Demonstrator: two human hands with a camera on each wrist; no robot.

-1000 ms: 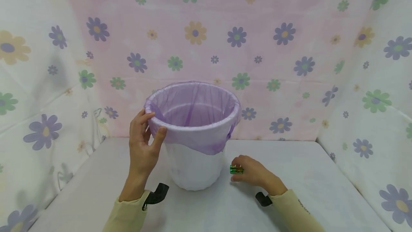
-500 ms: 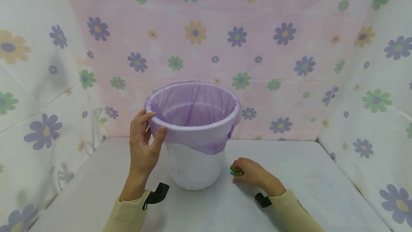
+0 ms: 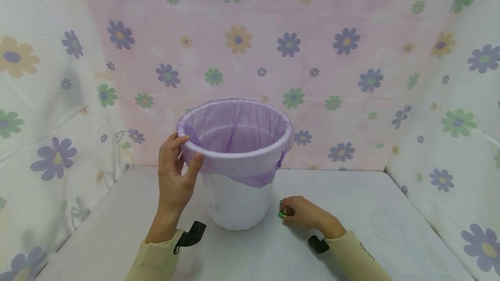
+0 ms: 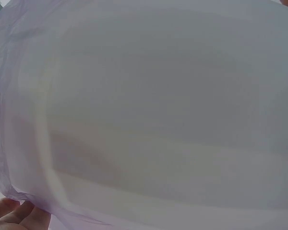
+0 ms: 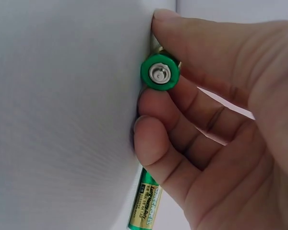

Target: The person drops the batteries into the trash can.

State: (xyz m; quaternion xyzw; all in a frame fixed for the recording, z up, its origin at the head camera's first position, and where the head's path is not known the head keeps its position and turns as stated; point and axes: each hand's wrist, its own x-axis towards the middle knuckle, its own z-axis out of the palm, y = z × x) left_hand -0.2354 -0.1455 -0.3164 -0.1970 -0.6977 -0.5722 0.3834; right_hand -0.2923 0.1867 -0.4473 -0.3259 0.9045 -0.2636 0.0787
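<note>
A white wastebasket stands upright on the table, lined with a thin purple bin liner folded over its rim. My left hand grips the rim at its left side, thumb in front; in the left wrist view the pale wall fills most of the picture. To the right of the basket, low at the tabletop, my right hand pinches a green AA battery between thumb and curled fingers, its metal terminal facing the camera. A second green-and-gold battery shows past the fingertips, partly hidden by them.
The white tabletop lies under everything. Flower-printed cloth closes off the back and both sides. Black wrist mounts stick out at both sleeves.
My right hand has dipped slightly and its fingers have curled more. The green batteries, earlier lying side by side at the fingertips, now stand apart. The left hand keeps its hold on the wastebasket.
</note>
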